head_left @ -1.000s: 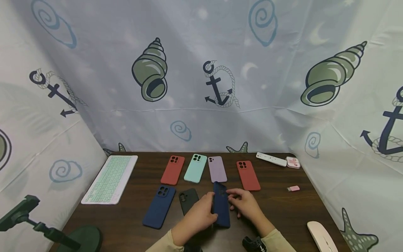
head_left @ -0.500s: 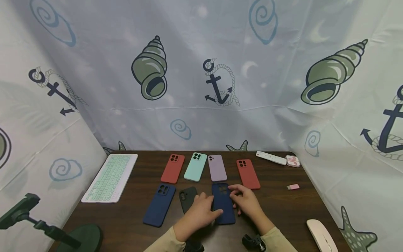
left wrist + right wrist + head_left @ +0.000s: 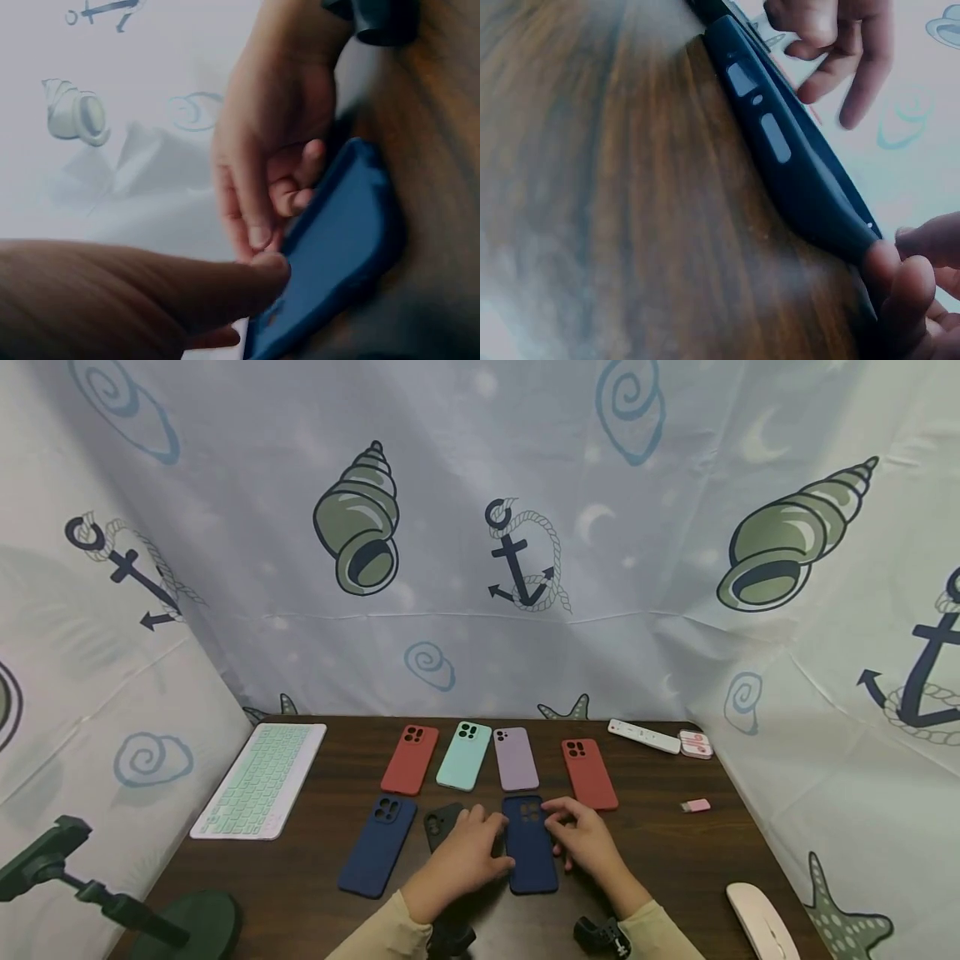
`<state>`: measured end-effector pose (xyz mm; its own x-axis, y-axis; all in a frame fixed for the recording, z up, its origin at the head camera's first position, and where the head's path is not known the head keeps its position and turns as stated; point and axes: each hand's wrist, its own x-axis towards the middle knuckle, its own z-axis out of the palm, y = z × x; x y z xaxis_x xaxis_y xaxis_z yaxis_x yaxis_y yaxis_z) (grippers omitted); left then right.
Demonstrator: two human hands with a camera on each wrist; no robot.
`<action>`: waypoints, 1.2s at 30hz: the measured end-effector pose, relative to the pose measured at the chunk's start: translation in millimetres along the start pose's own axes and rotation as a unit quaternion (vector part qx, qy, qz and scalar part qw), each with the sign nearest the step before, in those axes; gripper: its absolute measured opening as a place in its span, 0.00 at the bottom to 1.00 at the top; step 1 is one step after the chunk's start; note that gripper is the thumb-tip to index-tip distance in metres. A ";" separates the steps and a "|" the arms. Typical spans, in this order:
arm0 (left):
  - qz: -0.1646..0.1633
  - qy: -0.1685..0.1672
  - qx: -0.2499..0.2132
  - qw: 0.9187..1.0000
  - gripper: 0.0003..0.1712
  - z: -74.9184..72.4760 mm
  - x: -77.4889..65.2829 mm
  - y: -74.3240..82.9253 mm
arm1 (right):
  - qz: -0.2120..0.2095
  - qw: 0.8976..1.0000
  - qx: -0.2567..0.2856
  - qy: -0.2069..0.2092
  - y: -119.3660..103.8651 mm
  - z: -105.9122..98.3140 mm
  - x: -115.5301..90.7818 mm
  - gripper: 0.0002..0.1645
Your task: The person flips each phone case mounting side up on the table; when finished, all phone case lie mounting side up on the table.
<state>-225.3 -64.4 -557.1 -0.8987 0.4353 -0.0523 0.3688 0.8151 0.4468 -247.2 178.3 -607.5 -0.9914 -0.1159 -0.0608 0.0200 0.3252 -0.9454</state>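
A dark blue phone case (image 3: 532, 856) lies on the table with its hollow inner side facing up. My right hand (image 3: 588, 835) pinches its upper right corner; in the right wrist view, the fingertips (image 3: 907, 289) meet at the rim, near side cutouts. My left hand (image 3: 465, 860) hovers along the case's left edge, thumb extended, with nothing held; whether it touches the rim cannot be told. Partly beneath that hand lies a black phone case (image 3: 438, 827). Farther left is another blue phone case (image 3: 377, 847), back side up.
Behind stand a red case (image 3: 409, 760), a mint case (image 3: 464, 756), a lilac case (image 3: 516, 760) and a second red case (image 3: 590, 775). A keyboard (image 3: 258, 781) and green stand (image 3: 183, 927) are left; a mouse (image 3: 761, 922), USB stick (image 3: 695, 806) and white remote (image 3: 643, 736) right.
The blue case has gone from tilted on its edge to lying flat, inner side up. My left hand has let go of it and drawn slightly left; my right hand stays at its corner.
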 end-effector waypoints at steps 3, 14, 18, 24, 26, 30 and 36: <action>0.019 -0.004 -0.013 1.000 0.31 -11.2 -1.1 -4.0 | -0.010 1.000 -0.004 0.021 -4.5 1.6 -0.7 0.13; 0.046 -0.008 -0.055 0.997 0.24 -51.5 -9.3 -18.4 | -0.040 0.998 -0.010 -0.041 -49.9 24.4 -2.3 0.13; -0.001 -0.007 -0.062 0.998 0.29 -61.9 -11.2 -30.5 | -0.046 0.995 0.004 -0.085 -65.0 47.4 -0.7 0.15; -0.060 0.002 -0.071 0.996 0.28 -69.0 -11.1 -54.3 | -0.037 0.994 0.022 -0.101 -75.5 76.9 7.4 0.15; -0.071 0.003 -0.072 0.995 0.27 -70.9 -11.5 -60.8 | -0.033 0.995 0.025 -0.094 -76.1 84.5 9.7 0.15; -0.101 -0.010 -0.078 0.992 0.26 -73.7 -13.8 -69.1 | -0.033 0.996 0.026 -0.081 -71.1 95.3 13.6 0.15; -0.146 -0.046 -0.126 0.980 0.30 -73.5 -15.9 -72.0 | -0.083 0.994 0.033 -0.066 -53.5 96.1 20.1 0.15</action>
<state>-255.0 -158.2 -522.9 -0.9278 0.2401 -0.2857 0.0191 0.7951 0.6062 -255.7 68.3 -588.9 -0.9564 -0.2857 0.0605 -0.1299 0.2304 -0.9644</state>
